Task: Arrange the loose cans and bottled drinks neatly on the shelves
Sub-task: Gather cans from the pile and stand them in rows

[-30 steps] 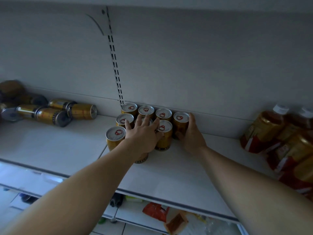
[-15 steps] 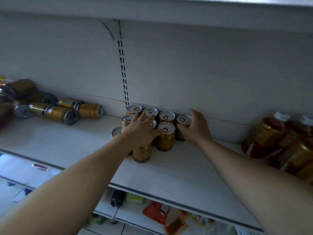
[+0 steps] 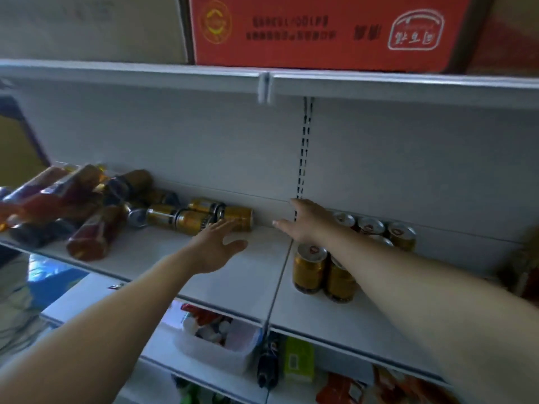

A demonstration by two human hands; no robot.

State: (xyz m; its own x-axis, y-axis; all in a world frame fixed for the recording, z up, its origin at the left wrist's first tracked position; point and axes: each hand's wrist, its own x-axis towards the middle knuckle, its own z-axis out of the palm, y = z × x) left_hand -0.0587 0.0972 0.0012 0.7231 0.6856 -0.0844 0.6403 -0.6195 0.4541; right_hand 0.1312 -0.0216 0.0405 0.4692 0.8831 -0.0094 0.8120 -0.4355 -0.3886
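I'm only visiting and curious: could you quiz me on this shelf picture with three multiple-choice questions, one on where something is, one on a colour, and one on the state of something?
1. Where is the red carton?
A) on the floor
B) on the upper shelf
C) beside the bottles

2. What colour are the sides of the upright cans?
A) gold
B) blue
C) green

3. How is the left hand?
A) gripping a can
B) closed in a fist
C) open, fingers spread

Answers:
1 B: it stands on the board above the drinks.
2 A: their sides are gold under silver lids.
3 C: its fingers are spread and hold nothing, close to the cans lying on their sides.
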